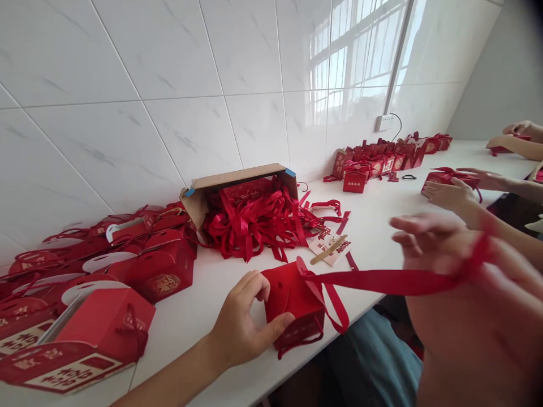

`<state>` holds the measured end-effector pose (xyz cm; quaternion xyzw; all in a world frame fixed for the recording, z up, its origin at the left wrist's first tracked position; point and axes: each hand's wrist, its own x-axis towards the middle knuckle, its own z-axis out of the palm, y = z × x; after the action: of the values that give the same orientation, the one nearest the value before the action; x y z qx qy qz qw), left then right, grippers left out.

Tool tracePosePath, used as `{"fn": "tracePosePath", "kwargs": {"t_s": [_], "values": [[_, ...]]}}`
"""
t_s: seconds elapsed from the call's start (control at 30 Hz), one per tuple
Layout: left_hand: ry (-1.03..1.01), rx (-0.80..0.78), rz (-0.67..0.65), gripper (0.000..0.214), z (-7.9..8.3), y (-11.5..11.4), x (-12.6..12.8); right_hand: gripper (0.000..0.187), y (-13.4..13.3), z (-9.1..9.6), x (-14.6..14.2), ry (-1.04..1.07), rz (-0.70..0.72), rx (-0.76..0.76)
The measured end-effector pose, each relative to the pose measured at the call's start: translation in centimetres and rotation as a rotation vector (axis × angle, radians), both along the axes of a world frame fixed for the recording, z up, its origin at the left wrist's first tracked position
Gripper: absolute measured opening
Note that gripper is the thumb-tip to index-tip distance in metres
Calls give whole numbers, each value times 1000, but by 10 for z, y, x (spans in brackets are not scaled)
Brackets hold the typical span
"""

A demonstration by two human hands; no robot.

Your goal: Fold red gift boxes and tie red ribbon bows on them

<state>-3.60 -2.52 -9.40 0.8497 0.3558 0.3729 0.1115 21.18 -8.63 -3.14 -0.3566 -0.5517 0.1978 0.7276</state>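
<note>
My left hand (244, 319) grips a small red gift box (292, 299) at the table's front edge, with the thumb on the near side and the fingers over its top. A red ribbon (382, 281) runs from the top of the box, drawn out to the right. It ends at my right hand (445, 251), which is raised off the table and smeared by motion, and passes among the fingers there. One loop of ribbon hangs down the box's right side. A dark red cord (303, 342) lies along its lower front.
A cardboard carton (241, 176) lies on its side, spilling red ribbons (254, 223). Red gift boxes (161, 271) crowd the left, and others (354, 178) line the wall. A printed card (328, 249) lies behind my box. Co-workers' hands (453, 195) handle red boxes at right.
</note>
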Motion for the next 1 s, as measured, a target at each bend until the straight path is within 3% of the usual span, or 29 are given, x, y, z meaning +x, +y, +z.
{"fn": "tracePosePath", "kwargs": {"t_s": [0.07, 0.13, 0.27, 0.4, 0.63, 0.8, 1.0], "values": [[-48, -24, 13, 21, -1, -1, 0, 23, 13, -6, -8, 94, 178, -16], [-127, -67, 0, 8, -3, -3, -1, 23, 30, -13, -19, -11, 310, -155], [-259, -246, -30, 25, -5, -5, -1, 23, 52, -25, -39, -281, 402, -458], [-324, -357, -66, 25, -6, -6, 1, 22, 56, -28, -51, -431, 417, -502], [-330, -346, -47, 27, -12, -6, -2, 20, 54, -29, -56, -531, 437, -527], [-348, -386, -35, 28, -11, -8, -1, 19, 55, -33, -62, -562, 357, -501], [-544, -705, 32, 27, 8, 3, 7, 19, 59, -36, -71, -658, 231, -443]]}}
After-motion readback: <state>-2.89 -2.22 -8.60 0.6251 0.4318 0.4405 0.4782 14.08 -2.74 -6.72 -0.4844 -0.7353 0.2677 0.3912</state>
